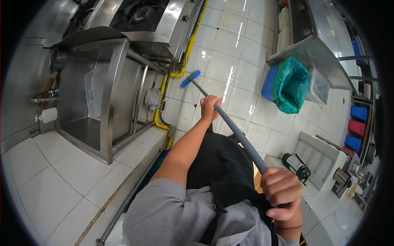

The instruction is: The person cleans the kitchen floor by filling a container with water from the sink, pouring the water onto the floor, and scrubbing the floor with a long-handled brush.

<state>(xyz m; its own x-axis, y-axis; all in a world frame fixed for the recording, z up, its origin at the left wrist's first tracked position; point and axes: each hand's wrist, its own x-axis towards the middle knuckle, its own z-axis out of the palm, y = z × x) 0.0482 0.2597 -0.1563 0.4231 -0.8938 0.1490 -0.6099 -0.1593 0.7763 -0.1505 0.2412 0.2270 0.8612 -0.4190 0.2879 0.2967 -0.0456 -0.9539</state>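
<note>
A long-handled floor brush runs diagonally through the middle of the head view, with a grey pole and a small blue head. The blue head rests on the wet tiles; whether it has bristles or a blade is too small to tell. My left hand is closed around the pole partway down, nearer the head. Close to the camera, my right hand wraps around the upper end of the pole, hiding its tip.
White floor tiles shine with water. A yellow pipe edges the floor on the left, by a steel sink and stove. On the right stand a bin with a green bag, a steel counter and a green cylinder.
</note>
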